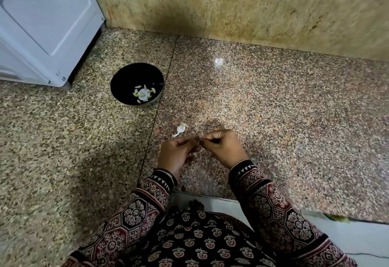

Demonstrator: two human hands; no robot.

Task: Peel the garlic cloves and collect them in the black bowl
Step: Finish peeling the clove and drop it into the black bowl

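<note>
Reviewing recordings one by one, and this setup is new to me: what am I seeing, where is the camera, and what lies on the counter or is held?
There is no machine here. A person works with bare hands, filmed by one wide-angle camera worn on the head and looking down. The left hand and right hand meet and pinch something small and mostly hidden, probably a garlic clove. On the speckled stone counter stands the black bowl, holding peeled cloves and a white piece. A white garlic scrap lies just beyond the hands. A white appliance stands far left.
</note>
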